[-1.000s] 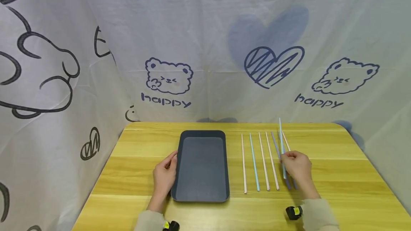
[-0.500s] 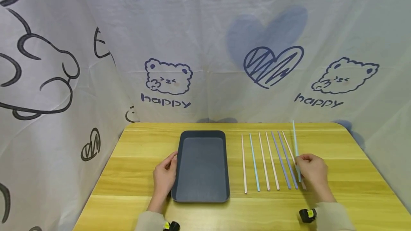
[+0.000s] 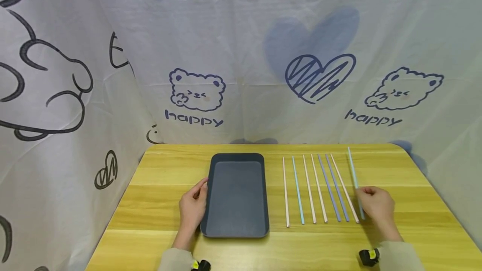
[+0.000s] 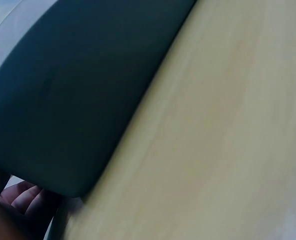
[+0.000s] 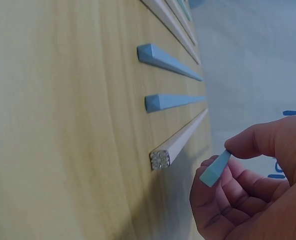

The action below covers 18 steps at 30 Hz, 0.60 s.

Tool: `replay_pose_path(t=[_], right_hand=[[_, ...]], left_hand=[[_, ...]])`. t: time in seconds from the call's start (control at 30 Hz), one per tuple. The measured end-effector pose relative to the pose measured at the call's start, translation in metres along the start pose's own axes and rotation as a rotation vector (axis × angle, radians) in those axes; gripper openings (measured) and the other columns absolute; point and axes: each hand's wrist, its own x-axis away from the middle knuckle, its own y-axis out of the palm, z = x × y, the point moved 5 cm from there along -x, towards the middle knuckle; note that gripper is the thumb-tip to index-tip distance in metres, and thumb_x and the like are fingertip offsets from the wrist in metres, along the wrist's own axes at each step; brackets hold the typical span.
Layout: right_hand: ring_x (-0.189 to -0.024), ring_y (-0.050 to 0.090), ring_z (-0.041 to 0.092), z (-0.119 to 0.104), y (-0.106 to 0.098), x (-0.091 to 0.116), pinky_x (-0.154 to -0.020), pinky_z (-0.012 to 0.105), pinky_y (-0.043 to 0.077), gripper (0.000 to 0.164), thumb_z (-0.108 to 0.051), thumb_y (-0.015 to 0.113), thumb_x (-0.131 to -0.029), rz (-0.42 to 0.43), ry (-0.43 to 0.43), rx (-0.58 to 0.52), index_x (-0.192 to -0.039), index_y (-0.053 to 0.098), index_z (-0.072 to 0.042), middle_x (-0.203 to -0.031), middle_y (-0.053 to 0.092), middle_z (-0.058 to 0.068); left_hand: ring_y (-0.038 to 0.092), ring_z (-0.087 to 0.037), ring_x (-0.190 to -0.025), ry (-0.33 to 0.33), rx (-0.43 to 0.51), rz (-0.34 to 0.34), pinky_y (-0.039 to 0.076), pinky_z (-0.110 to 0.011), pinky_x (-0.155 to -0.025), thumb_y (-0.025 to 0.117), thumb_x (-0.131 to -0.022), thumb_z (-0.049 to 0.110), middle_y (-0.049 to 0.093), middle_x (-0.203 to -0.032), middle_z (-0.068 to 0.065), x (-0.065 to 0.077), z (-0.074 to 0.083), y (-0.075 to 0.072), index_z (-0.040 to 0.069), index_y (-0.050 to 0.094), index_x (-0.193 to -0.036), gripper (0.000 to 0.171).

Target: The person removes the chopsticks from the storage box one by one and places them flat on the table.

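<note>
My right hand [image 3: 378,204] pinches a light blue chopstick [image 3: 352,170] between thumb and fingers. It stands at the right end of a row, thin end pointing away. In the right wrist view the square thick end of this chopstick [image 5: 216,171] sticks out between thumb and fingers, apart from the neighbouring pink chopstick [image 5: 180,141]. At the left edge of a dark grey rectangular tray [image 3: 238,198], my left hand [image 3: 193,208] grips the rim. The left wrist view shows its curled fingers [image 4: 25,197], dim, by the tray's corner.
Left of the right hand, several chopsticks lie side by side, including a pink one [image 3: 286,191], a blue one [image 3: 298,191] and a purple one [image 3: 329,189]. All rest on a wooden table [image 3: 158,208]. A printed cloth [image 3: 256,108] hangs behind.
My right hand has carried the light blue chopstick rightward, past the purple and pink ones, and slightly towards me. The left hand and tray have stayed in place.
</note>
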Motion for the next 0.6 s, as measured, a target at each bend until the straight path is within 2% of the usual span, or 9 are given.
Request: replay_pose_path(t=[0.1, 0.3, 0.6], right_hand=[[-0.091, 0.068, 0.040, 0.0024, -0.0013, -0.0006, -0.077, 0.045, 0.052, 0.043, -0.029, 0.060, -0.100, 0.021, -0.009, 0.011, -0.115, 0.073, 0.010, -0.111, 0.073, 0.030], [-0.088, 0.068, 0.036, 0.0069, -0.0028, -0.0018, -0.075, 0.044, 0.052, 0.041, -0.028, 0.061, -0.099, 0.011, -0.010, 0.025, -0.112, 0.074, 0.008, -0.110, 0.074, 0.029], [-0.094, 0.068, 0.043, 0.0107, 0.0007, -0.0036, -0.073, 0.042, 0.054, 0.041, -0.027, 0.063, -0.098, -0.005, 0.001, 0.020, -0.113, 0.074, 0.010, -0.113, 0.073, 0.031]], left_hand=[[0.075, -0.023, -0.095, -0.002, 0.006, -0.003, 0.053, -0.020, -0.072, 0.066, -0.106, 0.026, 0.080, -0.118, -0.010, -0.0005, -0.0005, 0.0001, 0.024, 0.077, -0.131, 0.027], [0.076, -0.022, -0.095, 0.010, 0.001, 0.003, 0.053, -0.020, -0.072, 0.066, -0.106, 0.025, 0.080, -0.116, -0.010, -0.0012, -0.0007, 0.0001, 0.023, 0.077, -0.130, 0.027], [0.076, -0.024, -0.097, 0.005, 0.014, 0.007, 0.053, -0.020, -0.073, 0.067, -0.105, 0.025, 0.080, -0.116, -0.009, -0.0012, -0.0012, 0.0001, 0.024, 0.078, -0.130, 0.027]])
